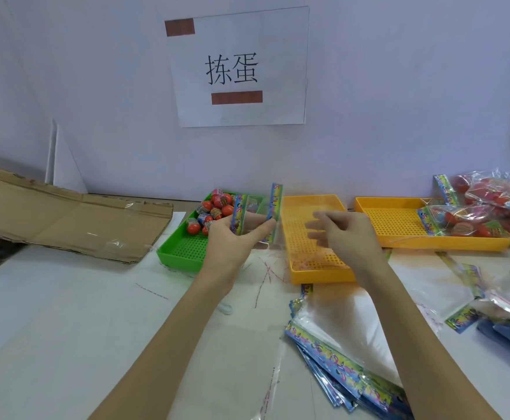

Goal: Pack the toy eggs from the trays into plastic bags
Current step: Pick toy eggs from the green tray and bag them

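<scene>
The left hand point(235, 234) pinched an empty plastic bag point(256, 216) by its printed header, held up over the green tray point(184, 250) where the toy eggs point(214, 213) lay heaped at the far end. The right hand point(341, 234) hovered beside it, blurred, fingers loosely spread, its grip holding nothing. The step looked like opening the bag; next, its mouth would need parting before eggs went in

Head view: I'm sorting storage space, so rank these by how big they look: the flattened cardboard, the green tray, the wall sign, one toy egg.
1. Flattened cardboard and wall sign: they look similar in extent, and the sign hangs farther away, so I won't rank them.
2. Green tray.
3. Toy egg, by far the smallest.
</scene>
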`<state>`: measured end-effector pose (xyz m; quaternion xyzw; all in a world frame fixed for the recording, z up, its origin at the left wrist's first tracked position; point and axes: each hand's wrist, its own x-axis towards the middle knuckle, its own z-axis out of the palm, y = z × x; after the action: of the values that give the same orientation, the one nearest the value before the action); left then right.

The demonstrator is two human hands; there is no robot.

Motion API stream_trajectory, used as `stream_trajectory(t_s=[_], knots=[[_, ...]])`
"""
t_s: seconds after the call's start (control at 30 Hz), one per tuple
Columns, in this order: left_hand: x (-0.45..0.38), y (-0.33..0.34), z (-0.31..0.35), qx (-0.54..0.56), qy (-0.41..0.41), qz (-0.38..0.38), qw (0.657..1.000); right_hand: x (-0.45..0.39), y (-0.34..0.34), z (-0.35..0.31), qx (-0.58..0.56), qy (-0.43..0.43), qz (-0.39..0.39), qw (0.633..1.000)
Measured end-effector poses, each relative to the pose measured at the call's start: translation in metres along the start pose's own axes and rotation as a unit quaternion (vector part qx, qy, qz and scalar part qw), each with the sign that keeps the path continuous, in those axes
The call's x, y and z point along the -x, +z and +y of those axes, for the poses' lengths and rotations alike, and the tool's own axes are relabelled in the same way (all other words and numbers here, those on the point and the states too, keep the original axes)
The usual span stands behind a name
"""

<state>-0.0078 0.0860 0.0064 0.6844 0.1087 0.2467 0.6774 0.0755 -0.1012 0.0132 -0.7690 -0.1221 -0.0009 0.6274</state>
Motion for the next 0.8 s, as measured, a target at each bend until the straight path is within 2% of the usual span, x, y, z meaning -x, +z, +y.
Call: stream_trajectory(t_s=[0.07, 0.13, 0.2, 0.23, 0.3, 0.37, 0.43, 0.5, 0.57, 0.67, 0.73, 0.8], knots=[[0.003, 0.002, 0.002, -0.048, 0.093, 0.027, 0.994, -0.002, -0.002, 0.003, 0.027, -0.014, 0.035, 0.999], [0.007, 0.004, 0.005, -0.126, 0.229, 0.02, 0.965, -0.003, -0.006, 0.002, 0.017, -0.032, 0.064, 0.997], [0.011, 0.005, 0.01, -0.183, 0.336, -0.036, 0.923, -0.003, -0.012, -0.004, -0.042, -0.043, 0.094, 0.994], [0.012, 0.005, 0.013, -0.189, 0.352, -0.084, 0.913, -0.005, -0.017, -0.007, -0.099, -0.046, 0.114, 0.987], [0.015, 0.004, 0.017, -0.19, 0.329, -0.2, 0.903, -0.006, -0.029, -0.013, -0.236, -0.047, 0.158, 0.958], [0.02, 0.007, 0.015, -0.211, 0.283, -0.294, 0.888, -0.008, -0.043, -0.015, -0.321, -0.051, 0.215, 0.921], [0.025, 0.013, 0.01, -0.221, 0.238, -0.349, 0.879, -0.008, -0.052, -0.015, -0.31, -0.064, 0.253, 0.914], [0.03, 0.018, 0.006, -0.232, 0.226, -0.383, 0.865, -0.007, -0.053, -0.016, -0.269, -0.078, 0.251, 0.927], [0.034, 0.022, 0.004, -0.262, 0.207, -0.414, 0.847, -0.008, -0.049, -0.017, -0.215, -0.077, 0.197, 0.953], [0.033, 0.019, 0.003, -0.273, 0.153, -0.45, 0.836, -0.005, -0.034, -0.019, -0.16, -0.031, 0.047, 0.985], [0.03, 0.016, 0.005, -0.237, 0.123, -0.452, 0.851, 0.0, -0.019, -0.02, -0.151, 0.006, -0.024, 0.988], [0.024, 0.011, 0.01, -0.179, 0.094, -0.43, 0.88, 0.004, -0.007, -0.02, -0.141, 0.031, -0.046, 0.988]])
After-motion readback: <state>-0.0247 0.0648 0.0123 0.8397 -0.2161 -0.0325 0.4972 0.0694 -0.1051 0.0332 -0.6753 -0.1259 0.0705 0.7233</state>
